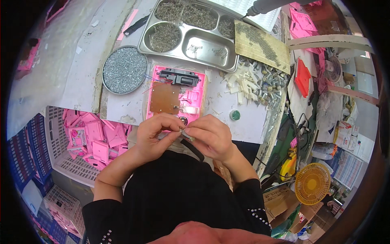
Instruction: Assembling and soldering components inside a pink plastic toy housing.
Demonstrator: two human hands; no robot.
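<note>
Mid-frame, left hand (159,132) and right hand (212,136) meet at the fingertips, pinching a small part (187,134), mostly hidden, at the lower end of the pink casing (194,95), whose long axis runs up-frame, neither hand clearly nearer.

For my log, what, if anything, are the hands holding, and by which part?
The left hand and right hand appear to pinch a small pale piece at their fingertips; which part is gripped is too small and covered to tell.
</note>
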